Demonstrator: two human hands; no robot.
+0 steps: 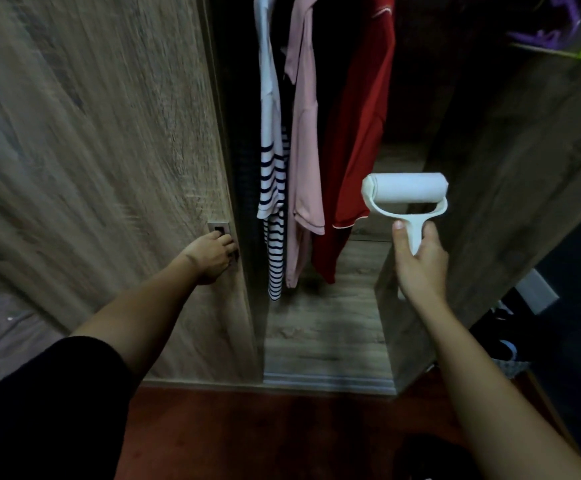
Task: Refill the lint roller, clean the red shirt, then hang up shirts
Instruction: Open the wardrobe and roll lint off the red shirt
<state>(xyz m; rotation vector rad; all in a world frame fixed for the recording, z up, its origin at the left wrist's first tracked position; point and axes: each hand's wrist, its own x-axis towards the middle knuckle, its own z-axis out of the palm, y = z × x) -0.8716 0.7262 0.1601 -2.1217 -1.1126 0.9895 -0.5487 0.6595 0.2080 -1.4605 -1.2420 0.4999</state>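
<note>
My right hand (419,263) grips the handle of a white lint roller (405,190), held upright in front of the open wardrobe. A red shirt (355,140) hangs inside, just left of the roller. Beside it hang a pink shirt (304,133) and a white shirt with navy stripes (271,174). My left hand (213,256) has its fingers hooked into the recessed metal handle (220,228) of the wooden sliding door (102,161).
The wardrobe floor (327,327) is wood-grain board with a door track along its front. A wooden side panel (510,188) stands on the right. Purple and green hangers (569,32) show at the top right. Shoes (503,341) lie on the floor at the right.
</note>
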